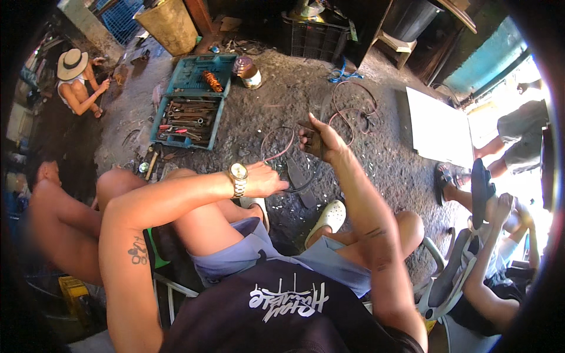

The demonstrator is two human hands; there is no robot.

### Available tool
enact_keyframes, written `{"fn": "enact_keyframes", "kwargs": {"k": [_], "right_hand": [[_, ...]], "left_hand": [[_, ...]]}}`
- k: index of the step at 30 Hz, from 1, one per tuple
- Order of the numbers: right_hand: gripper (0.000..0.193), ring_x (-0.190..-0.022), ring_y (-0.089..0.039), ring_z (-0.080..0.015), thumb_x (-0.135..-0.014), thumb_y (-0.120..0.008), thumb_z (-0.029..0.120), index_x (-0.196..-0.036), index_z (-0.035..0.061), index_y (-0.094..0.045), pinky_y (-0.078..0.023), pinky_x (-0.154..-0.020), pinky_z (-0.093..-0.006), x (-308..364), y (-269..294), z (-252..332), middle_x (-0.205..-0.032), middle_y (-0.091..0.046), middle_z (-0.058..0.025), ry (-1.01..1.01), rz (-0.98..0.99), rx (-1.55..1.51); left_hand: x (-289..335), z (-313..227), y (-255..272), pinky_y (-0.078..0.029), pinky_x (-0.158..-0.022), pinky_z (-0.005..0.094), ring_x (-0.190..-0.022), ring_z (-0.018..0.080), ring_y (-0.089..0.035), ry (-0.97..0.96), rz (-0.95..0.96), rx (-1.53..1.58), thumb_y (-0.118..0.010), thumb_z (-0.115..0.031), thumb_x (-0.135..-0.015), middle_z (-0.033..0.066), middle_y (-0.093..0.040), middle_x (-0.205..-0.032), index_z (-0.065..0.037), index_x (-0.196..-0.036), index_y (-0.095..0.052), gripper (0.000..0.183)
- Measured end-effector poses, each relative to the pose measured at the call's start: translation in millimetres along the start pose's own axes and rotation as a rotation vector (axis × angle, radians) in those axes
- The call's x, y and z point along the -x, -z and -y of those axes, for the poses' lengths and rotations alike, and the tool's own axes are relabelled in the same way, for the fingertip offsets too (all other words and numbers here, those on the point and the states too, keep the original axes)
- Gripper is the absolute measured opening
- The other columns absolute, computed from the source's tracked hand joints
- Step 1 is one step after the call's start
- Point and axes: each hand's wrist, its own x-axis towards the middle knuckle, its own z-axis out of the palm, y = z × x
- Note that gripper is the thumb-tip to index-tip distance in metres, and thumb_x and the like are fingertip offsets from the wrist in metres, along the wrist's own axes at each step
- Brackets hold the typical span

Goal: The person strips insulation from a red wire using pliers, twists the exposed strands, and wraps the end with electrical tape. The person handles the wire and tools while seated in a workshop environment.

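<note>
My left hand (265, 179), with a gold watch at the wrist, is closed on a thin black cable (307, 183) in front of my knees. From there the cable curves up to my right hand (322, 140). The fingers of that hand curl around it and the thumb stands out; what fills the palm is dark and partly hidden. A thin reddish wire (283, 152) loops up from beside my left hand. Below the hands a dark flat strip (301, 183) lies on the ground. Further off lies another reddish cable (353, 112), tangled in loops.
Ahead to the left lies an open teal toolbox (187, 120) full of wrenches, a tin can (251, 76) beside it. A black crate (318, 40) stands far back. A white panel (436, 125) is at the right. People sit close on both sides; another (79, 88) squats far left.
</note>
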Motion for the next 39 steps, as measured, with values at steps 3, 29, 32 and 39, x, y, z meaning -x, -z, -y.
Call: {"fn": "enact_keyframes", "kwargs": {"k": [3,29,32,39], "right_hand": [[0.03,-0.061,-0.048,-0.0135,-0.105,-0.057,0.035,-0.113,0.0068,-0.064,-0.047,-0.065,-0.0345,-15.3,59.6,-36.9,-0.076,-0.055,0.0016,0.279,-0.197,-0.324],[0.011,-0.072,-0.069,-0.0378,-0.092,-0.067,0.01,-0.103,0.0068,-0.065,-0.053,-0.063,-0.043,49.1,-77.8,-156.5,-0.084,-0.07,-0.0153,0.993,-0.447,1.008],[0.011,-0.076,-0.069,-0.0386,-0.093,-0.067,0.01,-0.103,0.0082,-0.066,-0.053,-0.064,-0.0432,46.4,-68.0,-163.3,-0.087,-0.072,-0.0135,0.992,-0.505,1.03],[0.058,-0.109,-0.068,-0.0274,-0.096,-0.07,0.042,-0.139,0.0047,-0.059,-0.054,-0.089,-0.0387,79.0,-26.4,-79.9,-0.117,-0.07,-0.0135,0.855,-0.41,0.8]], "left_hand": [[15.5,18.7,-33.6,-0.056,-0.066,0.0534,-0.076,0.0368,-0.072,0.033,0.042,-0.02,-0.063,-0.036,-0.095,0.0152,-0.07,-0.074,-0.013,-0.095,-0.067,0.023],[-39.7,57.0,124.6,-0.06,-0.079,0.0428,-0.1,0.0283,-0.07,0.304,-0.547,1.749,-0.05,-0.05,-0.106,0.019,-0.069,-0.118,-0.002,-0.14,-0.047,0.059],[-37.6,57.9,123.5,-0.061,-0.071,0.0398,-0.086,0.0251,-0.072,0.266,-0.65,1.695,-0.042,-0.034,-0.111,0.0141,-0.069,-0.099,-0.004,-0.129,-0.053,0.037],[-34.9,16.8,125.8,-0.059,-0.078,0.0309,-0.088,0.0154,-0.071,0.0,-0.423,1.485,-0.043,-0.036,-0.111,0.0072,-0.069,-0.098,-0.011,-0.14,-0.051,0.039]]}}
